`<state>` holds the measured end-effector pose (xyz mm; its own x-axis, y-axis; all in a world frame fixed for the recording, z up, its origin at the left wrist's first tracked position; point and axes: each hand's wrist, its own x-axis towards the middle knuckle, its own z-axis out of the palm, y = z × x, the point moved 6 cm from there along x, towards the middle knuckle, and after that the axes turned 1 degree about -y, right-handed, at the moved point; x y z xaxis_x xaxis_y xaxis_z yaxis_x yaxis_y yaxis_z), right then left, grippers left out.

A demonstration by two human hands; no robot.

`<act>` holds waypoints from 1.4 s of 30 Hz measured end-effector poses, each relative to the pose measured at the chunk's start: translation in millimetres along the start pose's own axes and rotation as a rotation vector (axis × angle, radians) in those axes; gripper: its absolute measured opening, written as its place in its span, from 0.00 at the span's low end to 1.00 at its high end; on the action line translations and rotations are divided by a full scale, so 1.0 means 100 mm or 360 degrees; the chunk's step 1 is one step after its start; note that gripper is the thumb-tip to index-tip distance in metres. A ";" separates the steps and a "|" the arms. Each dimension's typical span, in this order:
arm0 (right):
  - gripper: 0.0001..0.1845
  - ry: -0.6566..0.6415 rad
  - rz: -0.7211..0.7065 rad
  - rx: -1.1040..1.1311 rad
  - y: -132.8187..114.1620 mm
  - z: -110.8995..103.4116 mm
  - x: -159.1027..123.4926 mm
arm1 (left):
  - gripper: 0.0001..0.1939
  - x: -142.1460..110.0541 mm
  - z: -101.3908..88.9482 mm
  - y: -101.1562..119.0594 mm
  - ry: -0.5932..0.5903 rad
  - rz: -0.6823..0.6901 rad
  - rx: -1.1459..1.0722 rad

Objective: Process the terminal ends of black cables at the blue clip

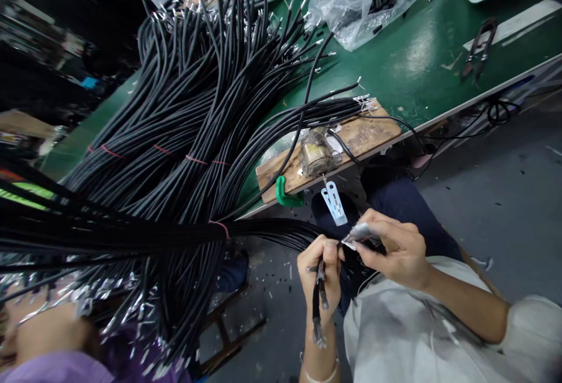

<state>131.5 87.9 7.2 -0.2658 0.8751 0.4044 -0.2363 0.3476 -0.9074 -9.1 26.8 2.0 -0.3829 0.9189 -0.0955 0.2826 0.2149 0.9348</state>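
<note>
My left hand (322,272) is closed around a few black cables (316,301), whose frayed grey ends hang down over the palm and wrist. Close beside it, my right hand (397,248) pinches the end of a cable between thumb and fingers. Something silvery grey (360,232) covers the index fingertip or is held there; I cannot tell which. White strands or filler show at the pinch. From my hands a thick bundle of black cables (263,229) runs left, tied with a pink band (219,228).
A big heap of black cables (184,113) covers the green table (417,55). A wooden board (364,131) at the edge carries a taped lump (316,151), a blue clip (334,202) and a green clamp (285,192). Snips (480,49) and a plastic bag (351,2) lie beyond. Co-workers sit opposite and left.
</note>
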 end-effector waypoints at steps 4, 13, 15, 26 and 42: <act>0.06 -0.0054 0.0296 0.0222 0.13 0.04 0.02 | 0.23 0.02 0.01 0.03 0.0087 0.0076 0.0011; 0.14 -0.0155 -0.0178 -0.0420 -0.07 0.10 0.09 | 0.24 0.04 0.05 0.07 -0.0027 0.0200 0.0162; 0.19 -0.0343 -0.0052 -0.0155 0.00 0.13 0.11 | 0.27 0.07 0.06 0.12 -0.0210 0.0288 0.0131; 0.15 -0.0565 0.1604 0.1403 0.54 0.49 -0.13 | 0.16 0.15 0.02 0.28 -0.0199 0.0736 -0.0157; 0.24 -0.0306 0.1178 0.1263 0.47 0.43 0.62 | 0.11 0.17 0.01 0.26 0.0278 0.0734 -0.0539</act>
<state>63.4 143.9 -5.3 -0.7143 0.6867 -0.1351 -0.4735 -0.6164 -0.6292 -7.9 48.5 24.5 -0.4346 0.8180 0.3767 0.1689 -0.3369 0.9263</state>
